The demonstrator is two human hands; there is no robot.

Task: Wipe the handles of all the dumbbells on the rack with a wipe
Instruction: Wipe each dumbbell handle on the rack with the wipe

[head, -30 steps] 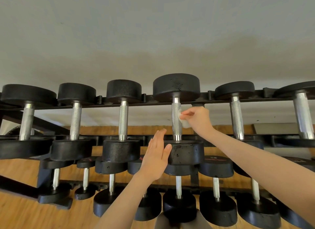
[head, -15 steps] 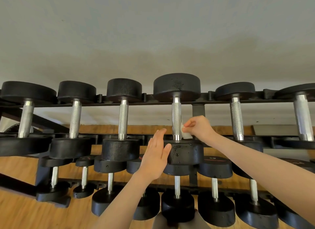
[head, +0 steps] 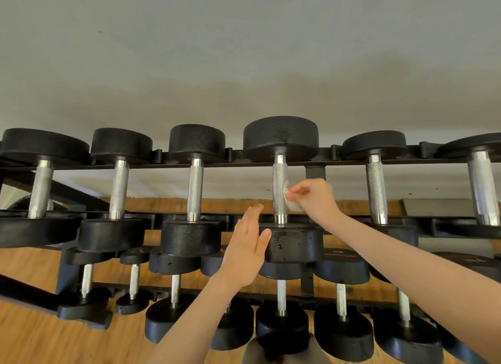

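Dumbbells sit in a row on the upper tier of a black rack [head: 244, 164], each with a knurled steel handle between two black heads. Taking the fourth dumbbell [head: 280, 141] as the landmark: to its left are three more, the third dumbbell [head: 195, 144] just beside it. Left of the landmark's lower head, the left hand [head: 245, 251] is open and flat, fingers straight and together, thumb touching the side of that head; it grips nothing. On the landmark's handle [head: 279, 190], a small white wipe [head: 291, 201] presses against the right side of the lower half. The right hand [head: 315, 198] pinches the wipe between thumb and fingertips, its forearm crossing in front of the rack's front rail to the right. A black upright post [head: 315, 172] stands just behind that hand. Right of the landmark are two more dumbbells, the fifth dumbbell [head: 375, 144] near, the last cut by the frame edge. Below the landmark, a lower tier holds smaller dumbbells [head: 341, 304], partly hidden behind both forearms. Wooden floor [head: 32, 344] lies beneath.
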